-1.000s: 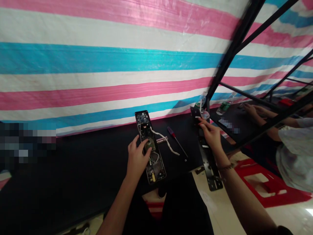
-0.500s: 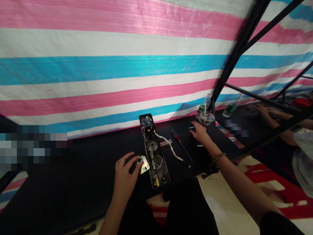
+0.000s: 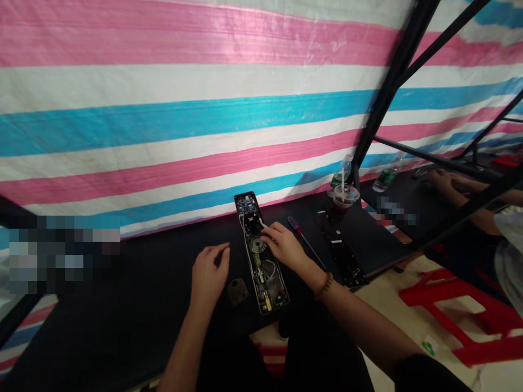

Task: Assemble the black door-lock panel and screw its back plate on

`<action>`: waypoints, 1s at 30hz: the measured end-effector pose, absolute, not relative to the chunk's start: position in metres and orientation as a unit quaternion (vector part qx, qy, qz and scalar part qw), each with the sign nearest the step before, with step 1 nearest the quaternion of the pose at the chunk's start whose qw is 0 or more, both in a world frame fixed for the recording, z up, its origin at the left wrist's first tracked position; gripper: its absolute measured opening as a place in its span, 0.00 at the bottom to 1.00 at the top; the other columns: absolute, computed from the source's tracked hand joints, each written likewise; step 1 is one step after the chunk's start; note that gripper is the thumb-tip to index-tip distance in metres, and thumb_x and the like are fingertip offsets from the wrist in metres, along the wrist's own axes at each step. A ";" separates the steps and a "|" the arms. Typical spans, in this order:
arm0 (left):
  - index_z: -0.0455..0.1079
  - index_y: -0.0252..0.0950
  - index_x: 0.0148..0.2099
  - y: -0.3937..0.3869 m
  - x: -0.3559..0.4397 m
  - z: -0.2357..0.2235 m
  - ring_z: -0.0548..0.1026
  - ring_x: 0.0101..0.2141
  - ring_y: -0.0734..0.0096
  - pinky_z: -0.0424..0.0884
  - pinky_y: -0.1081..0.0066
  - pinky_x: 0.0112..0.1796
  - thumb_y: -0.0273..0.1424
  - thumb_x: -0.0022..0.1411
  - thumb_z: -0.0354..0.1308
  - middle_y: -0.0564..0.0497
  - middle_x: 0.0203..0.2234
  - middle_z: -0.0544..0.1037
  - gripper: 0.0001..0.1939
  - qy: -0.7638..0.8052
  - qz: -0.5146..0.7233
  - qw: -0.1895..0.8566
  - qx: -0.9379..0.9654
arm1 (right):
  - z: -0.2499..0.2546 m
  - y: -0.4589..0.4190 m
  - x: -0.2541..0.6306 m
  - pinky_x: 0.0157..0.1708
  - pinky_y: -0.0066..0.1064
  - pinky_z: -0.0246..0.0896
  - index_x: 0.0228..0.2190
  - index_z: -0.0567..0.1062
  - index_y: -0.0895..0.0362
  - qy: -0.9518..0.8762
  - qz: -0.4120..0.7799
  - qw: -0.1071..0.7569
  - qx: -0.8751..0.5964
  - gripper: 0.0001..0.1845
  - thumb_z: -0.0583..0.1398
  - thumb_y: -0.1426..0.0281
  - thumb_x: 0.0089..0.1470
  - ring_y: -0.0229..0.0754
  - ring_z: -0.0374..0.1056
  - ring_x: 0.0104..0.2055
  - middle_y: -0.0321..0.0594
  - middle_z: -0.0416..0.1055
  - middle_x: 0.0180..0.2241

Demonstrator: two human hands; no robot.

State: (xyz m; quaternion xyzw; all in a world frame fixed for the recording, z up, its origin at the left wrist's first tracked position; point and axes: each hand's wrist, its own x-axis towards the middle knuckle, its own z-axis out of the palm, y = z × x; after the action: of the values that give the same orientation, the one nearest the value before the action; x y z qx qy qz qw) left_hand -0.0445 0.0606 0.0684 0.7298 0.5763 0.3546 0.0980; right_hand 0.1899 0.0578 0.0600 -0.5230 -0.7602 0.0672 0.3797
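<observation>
A long open electronic device housing [image 3: 281,296] lies on the black table, with a circuit board [image 3: 247,204] at its far end and a brass-coloured fitting [image 3: 267,302] at its near end. My right hand [image 3: 284,245] reaches over its middle, fingers closed on the white cable [image 3: 262,223]; most of the cable is hidden. Left of the housing, my left hand [image 3: 209,272] hovers with curved fingers, thumb and forefinger a little apart, and nothing visible between them. A small metal plate [image 3: 237,292] with a hole lies on the table beside it.
A screwdriver [image 3: 300,231] lies right of the housing, then a long black cover [image 3: 341,247]. Behind stand a plastic cup with straw [image 3: 345,196] and a bottle [image 3: 337,178]. A black metal frame [image 3: 379,114] rises at the right; another person's hands [image 3: 443,179] rest beyond it.
My left hand has let go of the small metal plate, which now lies on the table. My right hand has moved left from the black cover to the white cable at the housing.
</observation>
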 end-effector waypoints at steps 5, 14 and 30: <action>0.78 0.36 0.50 0.137 -0.005 0.123 0.77 0.43 0.61 0.71 0.66 0.48 0.34 0.68 0.47 0.42 0.43 0.80 0.19 0.560 0.174 0.005 0.810 | 0.032 0.038 0.231 0.46 0.33 0.63 0.41 0.78 0.58 -0.641 0.040 0.329 -0.693 0.11 0.57 0.69 0.64 0.44 0.70 0.41 0.46 0.72 0.39; 0.77 0.27 0.41 0.154 0.027 0.119 0.77 0.43 0.45 0.69 0.55 0.43 0.27 0.66 0.46 0.30 0.40 0.77 0.17 0.581 0.079 -0.064 0.808 | 0.042 0.029 0.219 0.52 0.40 0.60 0.47 0.78 0.56 -0.631 0.016 0.323 -0.705 0.14 0.57 0.70 0.62 0.49 0.65 0.49 0.49 0.70 0.46; 0.49 0.27 0.70 0.093 0.008 0.092 0.77 0.51 0.48 0.72 0.56 0.50 0.37 0.69 0.47 0.28 0.56 0.74 0.32 0.670 0.325 0.124 0.656 | 0.083 0.112 0.136 0.59 0.57 0.50 0.36 0.81 0.52 -0.663 0.155 0.322 -0.658 0.07 0.62 0.69 0.57 0.60 0.43 0.70 0.42 0.51 0.69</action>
State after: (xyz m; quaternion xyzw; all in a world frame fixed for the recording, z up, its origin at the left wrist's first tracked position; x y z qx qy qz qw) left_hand 0.0078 0.0926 0.0917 0.6562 0.6697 0.3248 0.1239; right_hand 0.1365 0.1118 0.0830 -0.6582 -0.6627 0.1546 0.3219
